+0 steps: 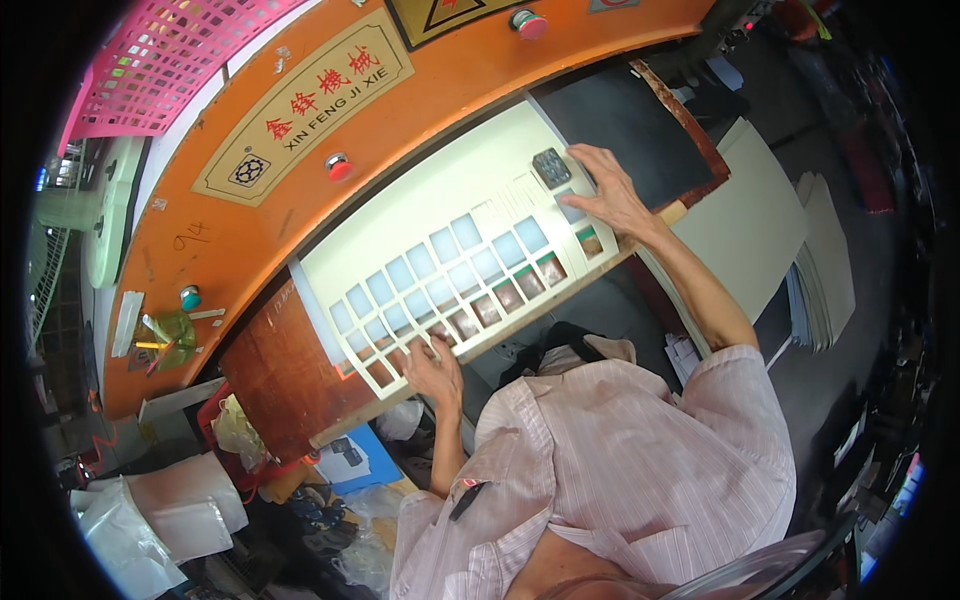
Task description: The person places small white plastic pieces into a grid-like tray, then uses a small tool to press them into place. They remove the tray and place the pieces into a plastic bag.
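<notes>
Starting at our fingers: on the R hand (612, 195), thumb & index are spread moderately, thumb lying at the sheet's R end, other fingers by its edge; can't tell if they pinch it, as the underside is hidden. L hand (434, 374) is half curled at the near edge, fingertips over the lower cells; can't tell if it has hold or just rests there. Btwn them lies the pale windowed sheet (400, 225), slanting across the machine bed (290, 350), w/ its R end farther from us. Just beside our R fingers sits a small black textured block (551, 168) on the sheet.

Progress, as far as we can judge: the window grid looks mostly formed. Near-row cells show brown, so prob. cut through; rows above show pale blue, & we can't tell if that's film or a layer underneath. The narrow strips near the block look less finished, so that corner may be what's left. The far band is plain.

Beyond: orange machine front (235, 225) w/ a red push button (339, 167) & a green one lower L; pink basket (165, 60) up top L; stacked pale boards (745, 205) off to our R; clear plastic bags (185, 500) low L
</notes>
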A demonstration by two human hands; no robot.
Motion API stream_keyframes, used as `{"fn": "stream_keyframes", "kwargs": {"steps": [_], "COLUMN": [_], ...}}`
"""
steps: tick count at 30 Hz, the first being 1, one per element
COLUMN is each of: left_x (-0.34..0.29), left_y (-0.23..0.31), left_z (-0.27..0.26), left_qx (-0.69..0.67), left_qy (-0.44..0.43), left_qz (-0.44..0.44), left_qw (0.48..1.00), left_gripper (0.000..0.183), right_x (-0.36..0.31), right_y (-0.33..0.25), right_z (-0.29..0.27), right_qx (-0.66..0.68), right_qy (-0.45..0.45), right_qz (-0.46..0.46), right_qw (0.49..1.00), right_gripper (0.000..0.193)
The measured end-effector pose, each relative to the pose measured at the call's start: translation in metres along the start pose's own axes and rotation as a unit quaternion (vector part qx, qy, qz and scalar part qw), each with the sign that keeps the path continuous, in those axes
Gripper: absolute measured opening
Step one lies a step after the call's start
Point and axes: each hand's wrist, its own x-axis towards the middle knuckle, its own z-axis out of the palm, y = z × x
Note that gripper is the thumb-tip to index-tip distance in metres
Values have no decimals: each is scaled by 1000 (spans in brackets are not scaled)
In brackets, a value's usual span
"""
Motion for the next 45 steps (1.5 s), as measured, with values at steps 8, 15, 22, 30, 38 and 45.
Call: {"fn": "stream_keyframes", "kwargs": {"steps": [8, 15, 22, 30, 38, 45], "left_x": [-14, -16, -13, -10, -11, -12], "left_y": [-3, 5, 15, 22, -1, -16], "left_z": [-2, -17, -18, -17, -18, -13], "left_qx": [49, 84, 52, 6, -55, -71], "left_qy": [-8, -62, -53, -74, -130, -151], "left_qz": [-27, -60, -80, -92, -32, 12], "left_qw": [998, 993, 994, 993, 990, 986], "left_gripper": [15, 17, 15, 17, 22, 25], "right_x": [91, 161, 158, 122, 107, 99], "right_y": [25, 50, -55, -224, -278, -274], "right_z": [12, 27, 90, 244, 298, 296], "right_qx": [89, 320, 214, 219, 191, 171], "right_qy": [-271, -288, -222, -242, -253, -286], "right_qz": [-46, 335, 12, -215, -238, -224], "right_qw": [957, 839, 951, 920, 918, 916], "right_gripper": [66, 56, 59, 66, 64, 64]}}
